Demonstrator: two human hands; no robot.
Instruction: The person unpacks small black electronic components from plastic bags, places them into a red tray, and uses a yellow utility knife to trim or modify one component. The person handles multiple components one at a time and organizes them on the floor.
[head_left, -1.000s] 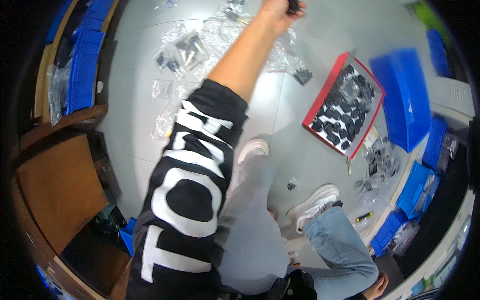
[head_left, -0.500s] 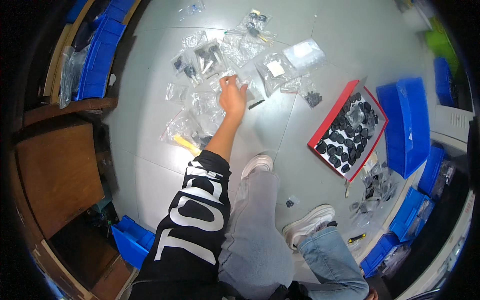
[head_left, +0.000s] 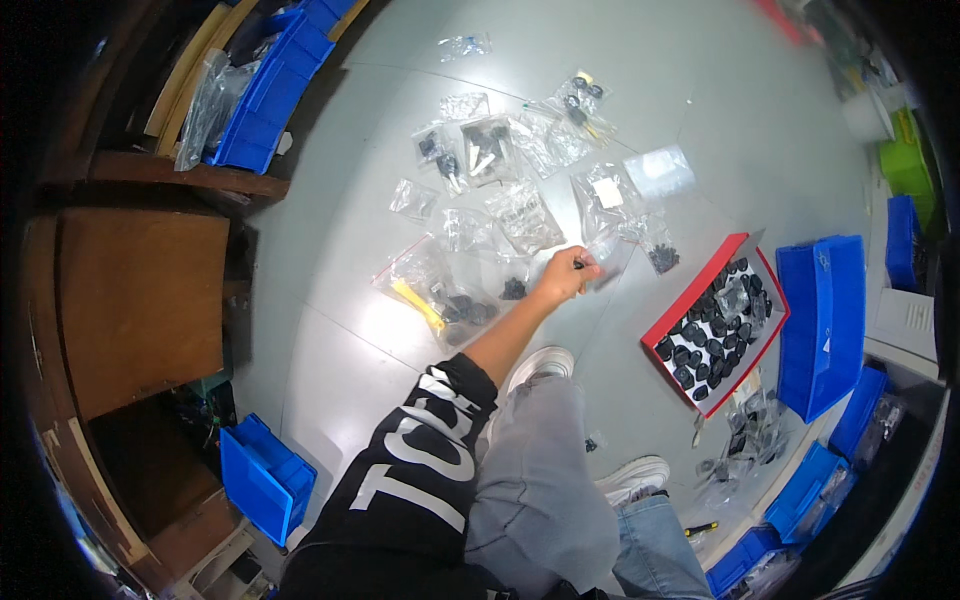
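As the left hand (head_left: 566,276) hangs over the grey floor (head_left: 340,250), between flat packets (head_left: 523,216) and the red-walled box (head_left: 695,291), its fingers pinch a small dark piece, (head_left: 579,265) a fingertip grip that suits something tiny; whether the clear bag (head_left: 613,262) alongside is held too, I can't tell! Those walls probably keep loose black parts (head_left: 698,338) from straying

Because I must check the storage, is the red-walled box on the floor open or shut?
Open: the red-walled box is uncovered on top, with many black pieces showing inside.
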